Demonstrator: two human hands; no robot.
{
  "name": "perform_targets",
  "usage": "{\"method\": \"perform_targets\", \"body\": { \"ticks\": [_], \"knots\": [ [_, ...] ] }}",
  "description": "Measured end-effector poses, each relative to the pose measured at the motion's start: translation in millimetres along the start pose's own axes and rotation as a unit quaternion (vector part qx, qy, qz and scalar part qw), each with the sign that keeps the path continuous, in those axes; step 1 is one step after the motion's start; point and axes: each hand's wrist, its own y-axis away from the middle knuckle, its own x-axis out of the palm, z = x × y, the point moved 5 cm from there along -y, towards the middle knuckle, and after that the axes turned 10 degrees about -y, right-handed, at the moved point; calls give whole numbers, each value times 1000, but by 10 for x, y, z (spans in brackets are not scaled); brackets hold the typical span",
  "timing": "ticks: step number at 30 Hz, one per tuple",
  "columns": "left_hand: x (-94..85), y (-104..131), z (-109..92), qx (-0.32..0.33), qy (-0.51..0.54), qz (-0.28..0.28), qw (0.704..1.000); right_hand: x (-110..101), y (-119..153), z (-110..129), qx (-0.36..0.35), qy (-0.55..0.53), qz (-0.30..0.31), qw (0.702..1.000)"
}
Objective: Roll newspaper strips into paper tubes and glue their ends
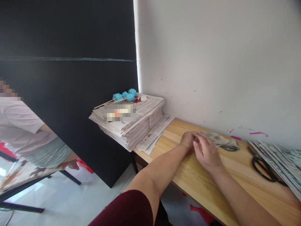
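Left hand [187, 140] and right hand [208, 151] together over the worktop [194, 180], right fingers lapping across the left, right thumb slightly apart; perhaps steadying something small between them. Cannot tell whether clamped on anything, with left fingertips hidden behind the right hand. Just beyond, a crumpled cloth [219, 141] near the wall [211, 62], probably laid there for easy reach; its near end masked by the right hand. Farther right, scissors [262, 171] beside paper rods [282, 161], handles on the near side, likely for quick picking up; rods cut off at the right edge. To the left, newspapers [154, 103] stacked at the worktop's end, seemingly out of the working space, with blue bundles [129, 97] and sticks [108, 103] on top. Another item [119, 112] there, pixelated past naming. Beyond the black panel [94, 37], a person [21, 121], partly screened, head blurred and cut off.
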Motion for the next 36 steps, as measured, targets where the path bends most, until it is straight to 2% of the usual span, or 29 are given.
{"method": "perform_targets", "body": {
  "ticks": [3,6,8,10,13,15,17,19,22,28,30,32,34,36],
  "knots": [
    [-104,3,-8,-32,-30,-17,999,-101,20,-89,50,20,-2,999],
    [-323,73,-112,-38,-140,-5,989,-144,37,-162,75,46,8,996],
    [-589,180,-168,-23,-222,-2,975,-159,37,-200,84,58,17,995],
    [-927,350,-148,-12,-259,-3,966,-172,25,-223,89,70,31,993],
    [-1453,692,38,-15,-312,-20,950,-183,2,-210,79,84,50,992],
    [-1724,918,264,-76,-364,-22,928,-168,-7,-184,65,80,64,993],
    [-1876,1087,487,-141,-394,-1,908,-141,-6,-171,58,64,75,993],
    [-1947,1164,638,-178,-399,3,899,-112,3,-176,59,47,85,993],
    [-1974,1142,770,-212,-378,-1,901,-85,26,-208,77,38,97,992],
    [-2008,1029,822,-206,-308,-50,927,-86,51,-222,92,24,107,990],
    [-1972,1030,800,-207,-228,-64,949,-86,47,-210,93,15,108,990],
    [-1871,1033,760,-214,-86,-64,971,-84,43,-194,96,0,106,990],
    [-1723,1024,688,-211,55,-52,975,-77,46,-180,107,-21,105,988],
    [-1562,1008,608,-204,135,-36,969,-55,58,-175,132,-54,110,984]
  ]
}}
